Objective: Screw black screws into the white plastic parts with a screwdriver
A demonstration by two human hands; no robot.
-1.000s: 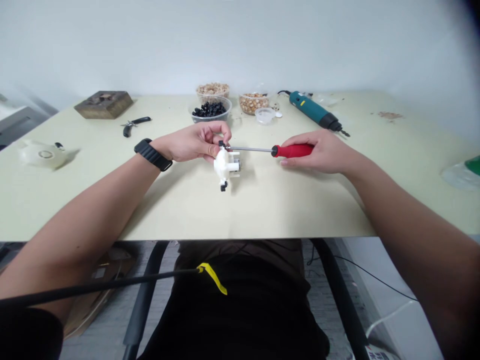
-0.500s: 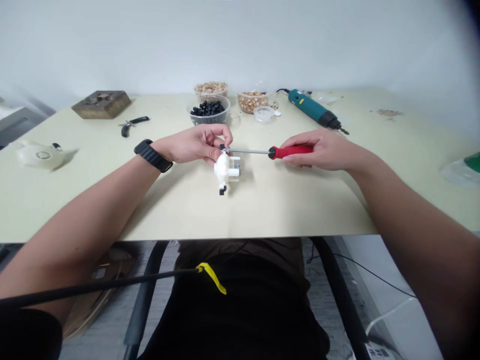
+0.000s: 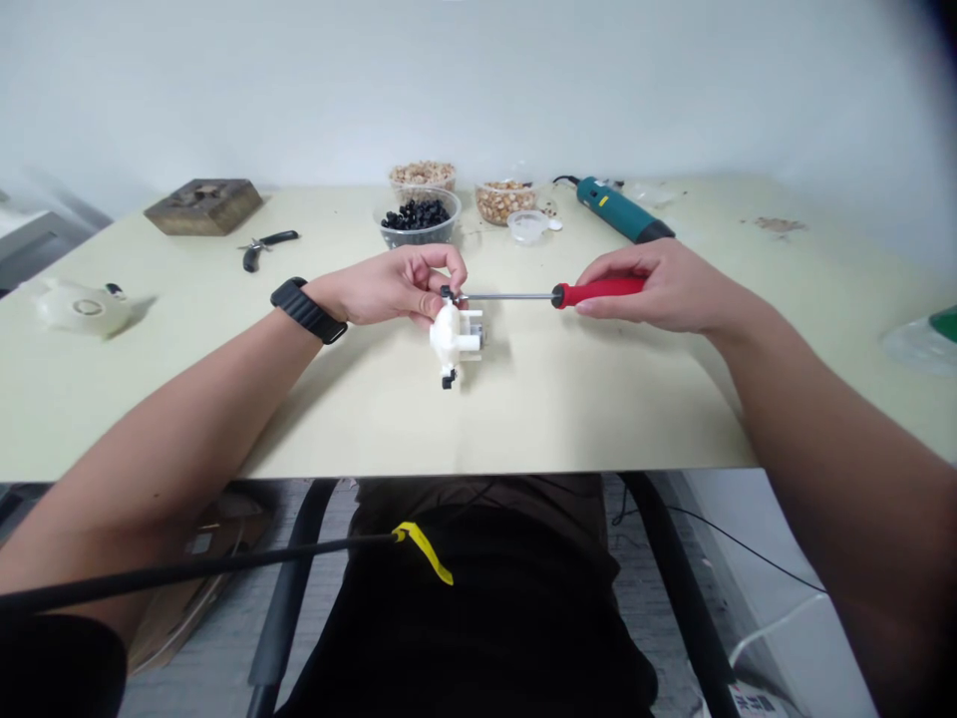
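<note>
A small white plastic part [image 3: 449, 335] with black pieces at its two ends is held above the table by my left hand [image 3: 413, 282]. Fingers and thumb pinch it near the upper black piece [image 3: 448, 294]. My right hand [image 3: 649, 286] is closed around the red handle of a screwdriver [image 3: 602, 290]. Its thin metal shaft runs level to the left, and the tip is at the upper black piece. Whether a screw sits at the tip is too small to tell. White posts stick out from the part's right side.
Behind my hands are a bowl of black pieces [image 3: 417, 219], tubs of tan [image 3: 423, 178] and orange-brown bits [image 3: 504, 202], and a green rotary tool [image 3: 617, 208]. Pliers [image 3: 267, 247], a wooden block [image 3: 203, 206] and a whitish moulded piece [image 3: 82, 307] lie left. A clear-and-green object [image 3: 927, 339] is far right.
My right hand and the screwdriver have shifted slightly right and up, and the handle is now farther from the white part. My left hand keeps its pinch, barely moved.
</note>
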